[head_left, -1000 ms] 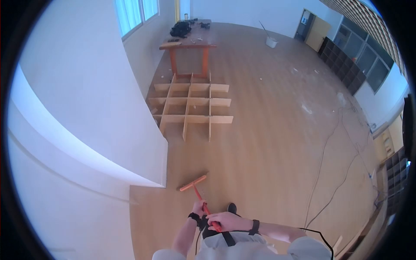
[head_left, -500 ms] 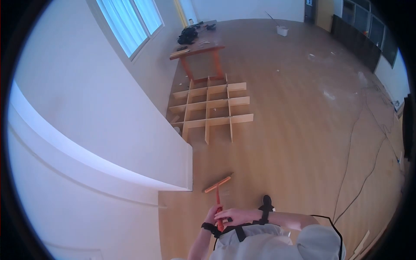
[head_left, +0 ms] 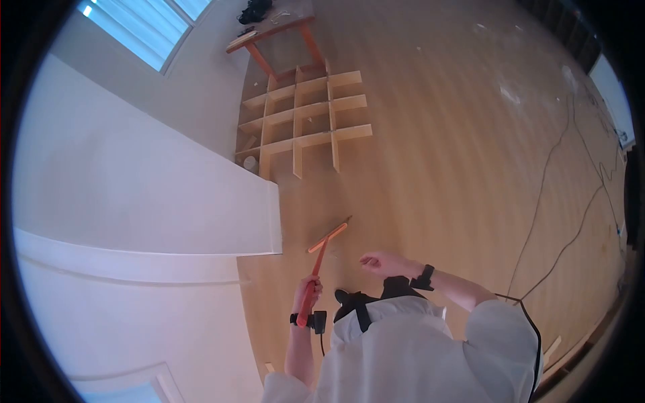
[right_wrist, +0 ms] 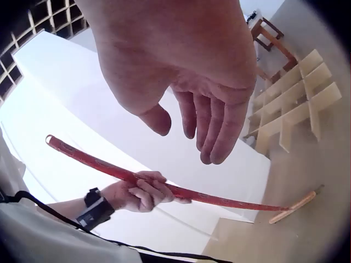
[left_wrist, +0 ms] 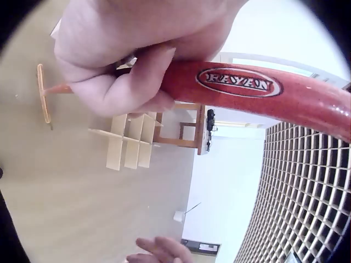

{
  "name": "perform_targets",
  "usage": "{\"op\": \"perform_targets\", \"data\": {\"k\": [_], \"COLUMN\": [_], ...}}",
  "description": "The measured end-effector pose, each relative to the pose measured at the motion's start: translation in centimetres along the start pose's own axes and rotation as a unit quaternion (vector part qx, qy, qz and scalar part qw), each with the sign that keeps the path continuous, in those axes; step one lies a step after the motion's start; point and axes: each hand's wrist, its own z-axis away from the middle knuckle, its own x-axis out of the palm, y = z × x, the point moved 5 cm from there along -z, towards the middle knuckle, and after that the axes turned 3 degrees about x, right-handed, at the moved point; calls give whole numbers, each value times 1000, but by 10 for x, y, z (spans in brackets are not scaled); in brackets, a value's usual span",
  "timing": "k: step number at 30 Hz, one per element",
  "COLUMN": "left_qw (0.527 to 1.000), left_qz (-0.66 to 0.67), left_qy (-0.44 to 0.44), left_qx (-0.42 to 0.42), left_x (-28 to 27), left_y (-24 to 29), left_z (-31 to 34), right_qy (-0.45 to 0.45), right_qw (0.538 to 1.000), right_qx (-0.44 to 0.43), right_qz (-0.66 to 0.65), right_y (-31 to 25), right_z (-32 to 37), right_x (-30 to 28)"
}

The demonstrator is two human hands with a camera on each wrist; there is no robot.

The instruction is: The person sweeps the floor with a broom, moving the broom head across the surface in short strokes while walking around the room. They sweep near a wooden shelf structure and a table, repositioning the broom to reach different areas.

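My left hand (head_left: pixel 309 290) grips the red handle of a T-shaped squeegee (head_left: pixel 318 269). An oval label reading RAYAN shows on the handle (left_wrist: pixel 241 82) in the left wrist view. The squeegee's orange crossbar (right_wrist: pixel 293 207) points away from me, with a thin dark strip sticking out past its end. Apart from the handle, my right hand (head_left: pixel 381 262) hangs to the right with nothing in it. In the right wrist view, its fingers (right_wrist: pixel 219 129) are loosely bent and the thumb stands apart from them.
A white wall (head_left: pixel 154 181) juts out on the left, its corner near the squeegee. Ahead on the wooden floor (head_left: pixel 430 168) lies a wooden grid frame (head_left: pixel 316 139), with a reddish table (head_left: pixel 282 28) behind it. Cables (head_left: pixel 537 201) run over the floor at right.
Earlier both hands were on the handle. My right hand has let go and moved right; my left hand still holds the squeegee. The view has tilted further down.
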Motion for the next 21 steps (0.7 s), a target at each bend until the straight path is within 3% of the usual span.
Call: {"op": "perform_targets", "data": {"k": [4,6,8,16,21], "left_qw": [1000,998,997,989,963], "left_qz": [-11,-10,-13,-45,-183], "left_qy": [7,-56,-57,-120,-156], "left_qx": [-4,-37,-45,-78,-125], "left_x": [39,69,102,218,287], "left_y": [-24,-29,-35,-42,-35], "left_z": [-27,-33,-48,-103,-142], "right_qy": [61,74,125,201,220], "right_qw": [997,997,989,971,968], "right_qx": [22,17,24,55,89], "right_qz": [28,31,75,116,87], "right_y": [88,111,134,160,167], "right_z": [10,20,28,37,22], "right_x": [-48,-70,-99,-168,-216]}}
